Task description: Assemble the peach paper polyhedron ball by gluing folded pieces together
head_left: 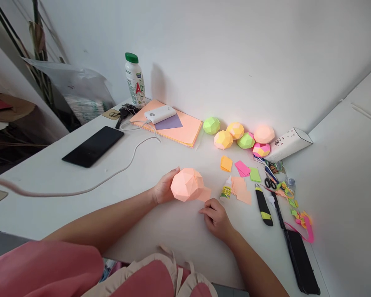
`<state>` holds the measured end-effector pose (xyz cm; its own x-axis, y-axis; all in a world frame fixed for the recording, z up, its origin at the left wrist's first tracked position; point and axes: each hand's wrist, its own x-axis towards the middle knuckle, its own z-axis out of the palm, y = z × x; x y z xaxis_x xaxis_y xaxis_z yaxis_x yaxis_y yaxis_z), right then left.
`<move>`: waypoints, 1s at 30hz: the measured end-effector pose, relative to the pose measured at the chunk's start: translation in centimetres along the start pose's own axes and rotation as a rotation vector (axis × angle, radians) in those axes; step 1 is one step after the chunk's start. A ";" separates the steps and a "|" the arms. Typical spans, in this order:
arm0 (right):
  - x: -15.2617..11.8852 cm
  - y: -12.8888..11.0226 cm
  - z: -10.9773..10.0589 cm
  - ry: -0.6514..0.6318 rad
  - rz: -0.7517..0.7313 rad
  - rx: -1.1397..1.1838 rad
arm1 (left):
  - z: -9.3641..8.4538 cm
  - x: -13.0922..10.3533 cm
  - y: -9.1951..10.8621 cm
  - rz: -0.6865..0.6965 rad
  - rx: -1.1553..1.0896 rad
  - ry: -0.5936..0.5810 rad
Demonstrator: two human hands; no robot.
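Note:
A faceted peach paper ball [187,185] rests in my left hand [166,186], whose fingers curve around its left and back side. From the ball's right side sticks out a flat peach paper slip [205,194]. My right hand [216,216] is just below that slip, fingers curled together; whether they pinch anything is hidden. A small glue bottle [226,189] with a yellow label stands to the right of the ball. Beside it lie peach paper pieces [241,189], with orange slips [226,163], pink slips [242,168] and green slips [254,174] behind.
Several finished-looking paper balls [235,130] sit along the wall near a white box [289,144]. At right lie a cutter [264,206], scissors [270,183], paper scraps and a black case [301,262]. A tablet [93,146], power bank [160,114], cable and bottle [135,80] occupy the left.

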<state>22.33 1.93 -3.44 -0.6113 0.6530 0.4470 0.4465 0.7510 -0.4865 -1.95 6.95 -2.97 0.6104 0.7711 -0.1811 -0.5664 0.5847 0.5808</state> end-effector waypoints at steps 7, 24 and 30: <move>-0.2 0.1 0.2 0.002 0.014 0.006 | 0.2 -0.2 0.0 0.001 -0.034 0.014; -0.5 0.7 0.7 0.052 0.065 0.067 | -0.1 -0.1 -0.4 0.003 -0.053 0.050; -0.6 1.0 0.9 0.055 0.076 0.079 | -0.4 -0.1 -0.6 -0.008 -0.038 0.083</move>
<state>22.54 2.15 -4.87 -0.5400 0.7136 0.4463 0.4361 0.6907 -0.5768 -1.91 6.61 -3.56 0.5678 0.7838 -0.2517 -0.5831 0.5987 0.5491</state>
